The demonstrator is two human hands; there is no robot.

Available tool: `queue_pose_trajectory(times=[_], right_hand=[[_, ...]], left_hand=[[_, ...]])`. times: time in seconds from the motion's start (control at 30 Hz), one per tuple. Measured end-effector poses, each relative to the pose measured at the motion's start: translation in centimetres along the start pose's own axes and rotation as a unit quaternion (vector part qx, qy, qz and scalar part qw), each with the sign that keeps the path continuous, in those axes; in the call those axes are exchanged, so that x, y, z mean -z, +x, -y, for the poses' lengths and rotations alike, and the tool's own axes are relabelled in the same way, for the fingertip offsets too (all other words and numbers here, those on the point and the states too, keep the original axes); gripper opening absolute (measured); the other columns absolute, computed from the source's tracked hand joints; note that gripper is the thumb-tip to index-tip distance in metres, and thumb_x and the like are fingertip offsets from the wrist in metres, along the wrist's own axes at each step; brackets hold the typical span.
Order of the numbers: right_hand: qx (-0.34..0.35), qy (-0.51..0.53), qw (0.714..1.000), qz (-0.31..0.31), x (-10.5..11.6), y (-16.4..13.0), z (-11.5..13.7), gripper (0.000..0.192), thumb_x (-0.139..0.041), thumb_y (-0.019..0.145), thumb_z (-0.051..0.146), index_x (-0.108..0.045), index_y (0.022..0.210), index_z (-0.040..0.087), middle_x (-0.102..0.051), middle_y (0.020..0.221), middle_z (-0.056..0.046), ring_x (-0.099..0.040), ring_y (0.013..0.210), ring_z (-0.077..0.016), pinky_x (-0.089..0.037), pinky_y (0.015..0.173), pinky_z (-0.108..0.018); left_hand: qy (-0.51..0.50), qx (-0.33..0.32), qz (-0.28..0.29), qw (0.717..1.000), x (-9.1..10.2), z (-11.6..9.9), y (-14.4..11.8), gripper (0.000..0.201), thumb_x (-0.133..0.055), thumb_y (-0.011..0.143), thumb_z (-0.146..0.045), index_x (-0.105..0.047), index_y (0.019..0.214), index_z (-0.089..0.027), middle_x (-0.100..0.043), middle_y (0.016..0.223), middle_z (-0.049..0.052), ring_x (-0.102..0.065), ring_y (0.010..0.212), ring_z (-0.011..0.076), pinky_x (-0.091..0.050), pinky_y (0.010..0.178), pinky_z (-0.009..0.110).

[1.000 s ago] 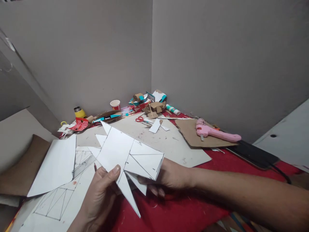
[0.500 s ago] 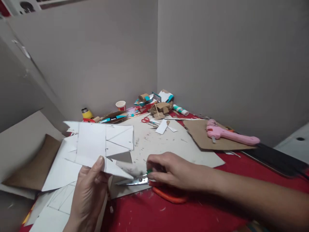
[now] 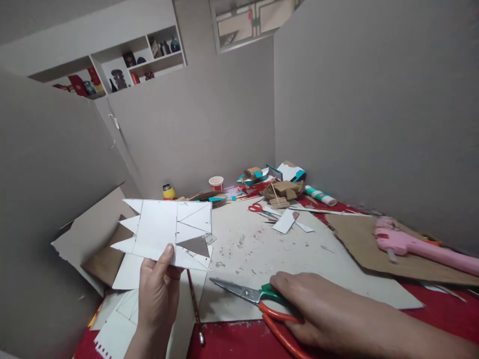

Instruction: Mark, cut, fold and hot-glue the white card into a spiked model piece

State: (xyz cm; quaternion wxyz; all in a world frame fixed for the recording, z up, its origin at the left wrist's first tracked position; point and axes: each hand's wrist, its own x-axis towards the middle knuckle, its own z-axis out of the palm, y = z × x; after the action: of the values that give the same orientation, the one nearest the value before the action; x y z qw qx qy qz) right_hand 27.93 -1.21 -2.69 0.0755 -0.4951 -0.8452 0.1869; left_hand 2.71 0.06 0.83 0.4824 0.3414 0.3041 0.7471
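My left hand (image 3: 159, 289) pinches the lower edge of a white paper cutout (image 3: 155, 227) between thumb and fingers. Pointed teeth run down the cutout's left side, and pencilled triangles mark its right side, where a notch is open near the bottom. In my right hand (image 3: 310, 304) is a pair of scissors (image 3: 258, 295) with green and orange handles. Their blades look closed and point left, just apart from the cutout's lower right corner. A dark pencil (image 3: 195, 306) lies below the cutout, beside a pencil-marked white sheet (image 3: 123, 324).
A pink glue gun (image 3: 411, 244) rests on brown cardboard (image 3: 352, 239) at right. Small red-handled scissors (image 3: 256, 207) and paper scraps (image 3: 285, 221) lie on the pale board (image 3: 239, 269). Along the back stand a paper cup (image 3: 216, 183), a yellow bottle (image 3: 168, 192) and cardboard pieces (image 3: 286, 190).
The scissors have moved away from the cutout's lower right tip, down and right. The view has tilted up and turned left, bringing shelves into sight.
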Motion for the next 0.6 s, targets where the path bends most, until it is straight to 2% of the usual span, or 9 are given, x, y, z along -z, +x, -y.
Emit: queue_pose_trajectory(times=[0.17,0.33,0.47,0.6], right_hand=[[-0.011,-0.010,1.000,0.006,-0.6,0.2,-0.2,0.015,-0.059,0.074,0.021,-0.065,0.086,0.016,-0.069,0.082,-0.013,-0.064,0.073,-0.0269,-0.034,0.056,-0.028],[-0.001,-0.026,1.000,-0.009,-0.3,0.4,-0.6,0.014,-0.059,0.077,0.029,-0.066,0.080,0.016,-0.068,0.075,-0.012,-0.061,0.065,-0.0238,-0.029,0.052,-0.027],[0.010,-0.021,0.998,-0.050,0.6,0.6,-1.0,0.025,-0.054,0.085,0.041,-0.059,0.076,0.018,-0.063,0.070,-0.008,-0.053,0.058,-0.0190,-0.027,0.052,-0.028],[0.007,0.011,0.996,-0.086,1.5,0.8,-1.0,0.032,-0.047,0.090,0.047,-0.049,0.073,0.020,-0.058,0.067,-0.004,-0.047,0.058,-0.0169,-0.029,0.055,-0.028]], left_hand=[[-0.011,0.003,0.009,1.000,0.3,-0.2,0.2,0.019,-0.079,0.073,-0.016,-0.073,0.091,-0.018,-0.075,0.080,0.002,-0.069,0.072,0.0133,-0.057,0.066,0.022],[-0.018,0.000,0.002,1.000,0.4,-0.2,0.3,0.017,-0.077,0.074,-0.015,-0.072,0.090,-0.019,-0.075,0.082,0.003,-0.070,0.082,0.0149,-0.057,0.075,0.023],[-0.018,0.001,-0.004,1.000,0.5,-0.3,0.4,0.016,-0.077,0.074,-0.016,-0.073,0.089,-0.019,-0.075,0.080,0.003,-0.071,0.082,0.0159,-0.056,0.070,0.022],[-0.017,0.000,-0.011,1.000,0.6,-0.3,0.4,0.027,-0.079,0.073,-0.017,-0.072,0.099,-0.019,-0.077,0.088,0.004,-0.071,0.085,0.0179,-0.057,0.069,0.023]])
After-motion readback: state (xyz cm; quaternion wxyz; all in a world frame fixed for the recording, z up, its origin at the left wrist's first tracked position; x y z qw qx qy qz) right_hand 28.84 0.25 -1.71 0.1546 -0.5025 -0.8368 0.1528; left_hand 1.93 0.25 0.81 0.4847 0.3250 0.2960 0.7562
